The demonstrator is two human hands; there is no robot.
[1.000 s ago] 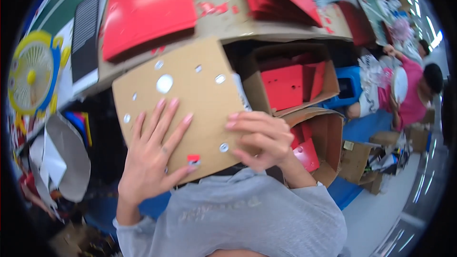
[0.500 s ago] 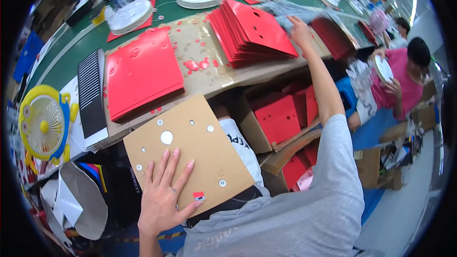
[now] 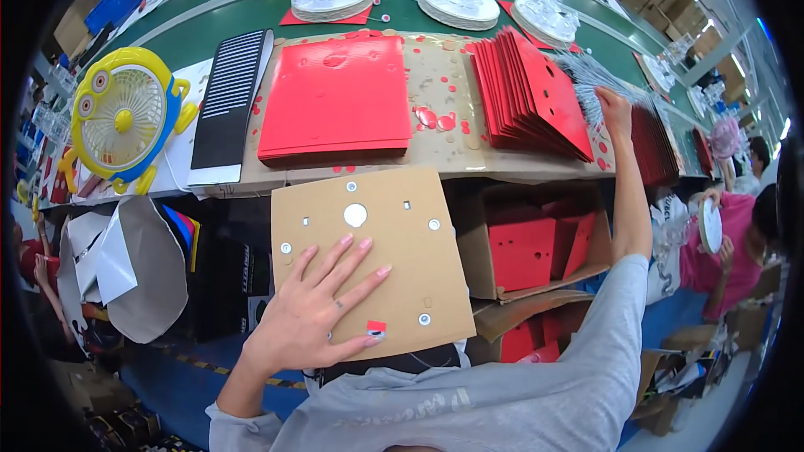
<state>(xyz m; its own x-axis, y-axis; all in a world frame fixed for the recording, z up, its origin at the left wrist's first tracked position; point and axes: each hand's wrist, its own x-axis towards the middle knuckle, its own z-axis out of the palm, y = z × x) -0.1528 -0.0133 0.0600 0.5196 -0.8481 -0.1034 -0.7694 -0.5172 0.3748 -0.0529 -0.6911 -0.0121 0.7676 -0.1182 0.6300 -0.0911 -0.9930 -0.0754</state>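
A square brown cardboard panel [image 3: 394, 259] with one large round hole, small slots and several metal-ringed holes rests across my lap. My left hand [image 3: 314, 310] lies flat on its lower left part, fingers spread, close to a small red patch [image 3: 376, 326]. At the table's right, my right hand [image 3: 615, 113] is closed in a pinch beside a pile of thin greyish, see-through strands [image 3: 590, 75]. Whatever it holds is too small to make out. Just left of that hand leans a fanned stack of red sheets [image 3: 536, 100] with punched holes.
A flat red stack [image 3: 335, 96] and loose red discs [image 3: 431, 120] lie on the cardboard-covered table. A yellow fan [image 3: 124, 121] stands left, beside a black striped panel [image 3: 230, 92]. Boxes of red pieces [image 3: 521, 253] sit under the table. A person in pink [image 3: 737, 243] works at right.
My right hand's fingers, stretched toward the strands before, have closed. The view has swung right, and my left hand stays flat on the panel.
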